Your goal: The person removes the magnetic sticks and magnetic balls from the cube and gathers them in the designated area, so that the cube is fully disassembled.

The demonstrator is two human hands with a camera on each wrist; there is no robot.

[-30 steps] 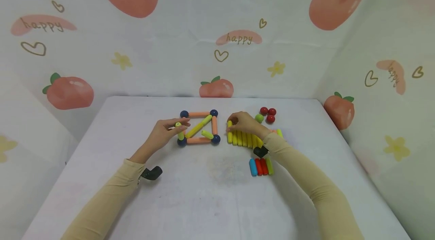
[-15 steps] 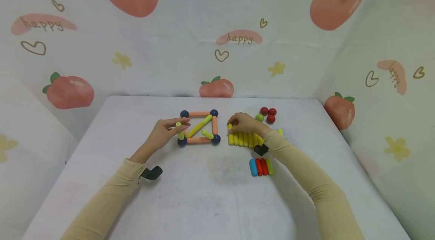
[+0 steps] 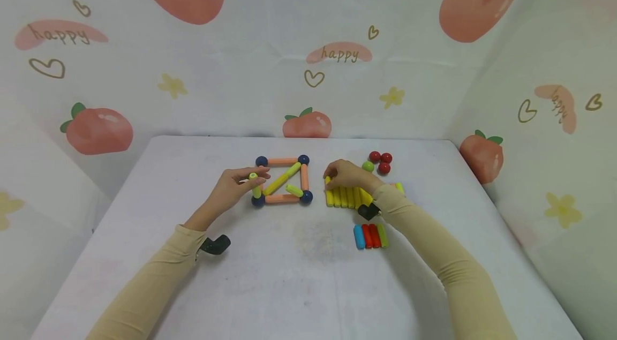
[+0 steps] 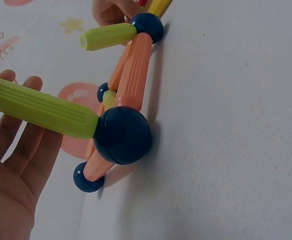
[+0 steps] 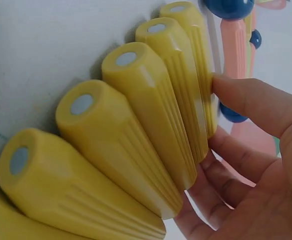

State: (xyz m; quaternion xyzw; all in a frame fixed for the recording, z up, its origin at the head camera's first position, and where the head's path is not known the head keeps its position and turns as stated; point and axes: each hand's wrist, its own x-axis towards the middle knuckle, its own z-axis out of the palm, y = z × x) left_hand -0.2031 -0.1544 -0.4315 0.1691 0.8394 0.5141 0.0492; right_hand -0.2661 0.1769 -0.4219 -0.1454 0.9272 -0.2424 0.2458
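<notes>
My left hand (image 3: 233, 186) holds a light green magnetic rod (image 4: 46, 110) between thumb and fingers. This rod stands up from the near left blue ball (image 4: 123, 135) of a square frame made of salmon rods (image 3: 281, 199) and blue balls. A second green rod (image 3: 294, 190) rises from the near right ball, and a yellow and green diagonal (image 3: 281, 179) crosses the square. To the right, my right hand (image 3: 348, 174) grips the end yellow magnetic rod (image 5: 195, 35) of a side-by-side row, thumb on its outer side and fingers at the far ends. The sleeve hides part of the row.
Below the row lie a blue rod (image 3: 359, 237), two red rods (image 3: 371, 236) and a green rod (image 3: 382, 235). Behind it sit three red balls (image 3: 384, 168) and a green ball (image 3: 368, 167). A patterned cloth (image 3: 241, 88) hangs at the table's back edge.
My right hand has lowered the end yellow rod slightly toward me and shifted it a little right against the row. The left hand and the frame stay as they were.
</notes>
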